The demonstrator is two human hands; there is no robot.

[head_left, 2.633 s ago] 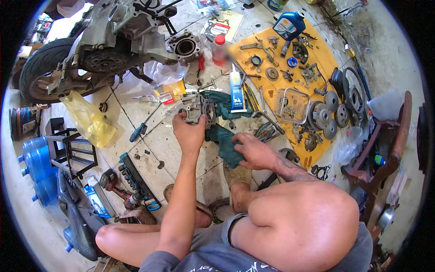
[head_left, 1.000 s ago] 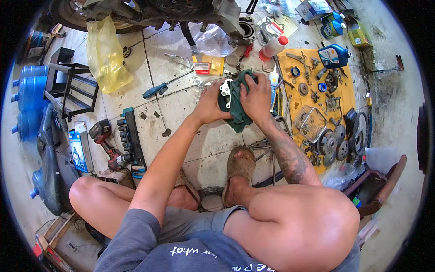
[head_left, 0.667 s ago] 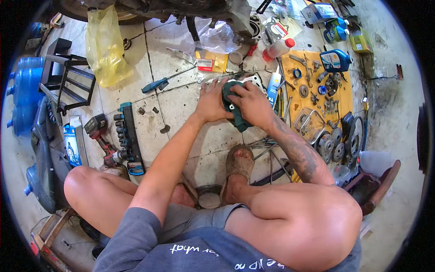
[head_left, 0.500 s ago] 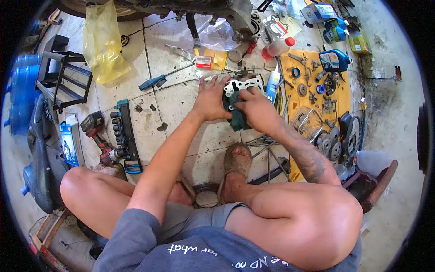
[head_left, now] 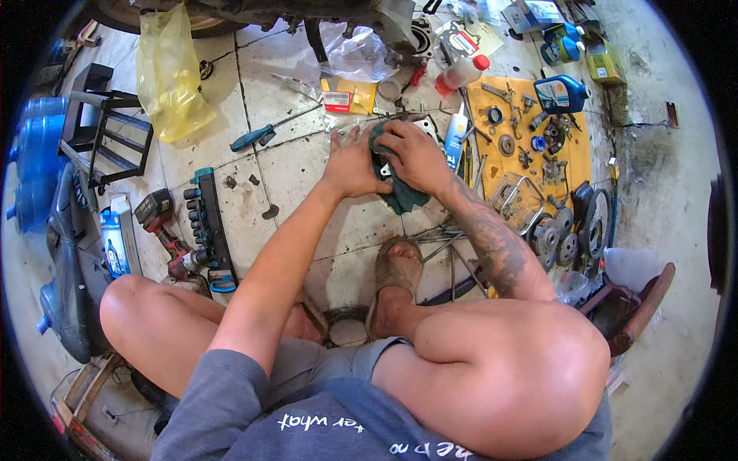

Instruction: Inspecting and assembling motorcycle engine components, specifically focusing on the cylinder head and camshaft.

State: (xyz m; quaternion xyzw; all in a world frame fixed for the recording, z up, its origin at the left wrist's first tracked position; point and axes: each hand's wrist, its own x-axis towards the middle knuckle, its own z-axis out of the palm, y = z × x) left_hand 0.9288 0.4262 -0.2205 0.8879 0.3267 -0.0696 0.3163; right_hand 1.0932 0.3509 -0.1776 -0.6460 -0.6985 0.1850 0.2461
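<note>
My left hand point(head_left: 352, 163) holds a grey metal engine part point(head_left: 421, 125), mostly hidden under my hands, above the tiled floor. My right hand point(head_left: 415, 155) presses a dark green rag point(head_left: 397, 196) onto that part; the rag hangs below both hands. My forearms come up from the lower edge, and my bare knees and one sandalled foot point(head_left: 396, 269) lie under them.
A yellow mat point(head_left: 492, 165) at the right carries gears, small parts and a blue oil jug point(head_left: 559, 94). A socket set point(head_left: 209, 227) and red drill point(head_left: 165, 230) lie left. A blue-handled screwdriver point(head_left: 257, 137), yellow plastic bag point(head_left: 171, 84), black rack point(head_left: 104, 142) and blue water bottles point(head_left: 34, 165) are about.
The view has shifted down and left. My hands stayed on the engine part, the right one rubbing the rag over it and now covering more of it.
</note>
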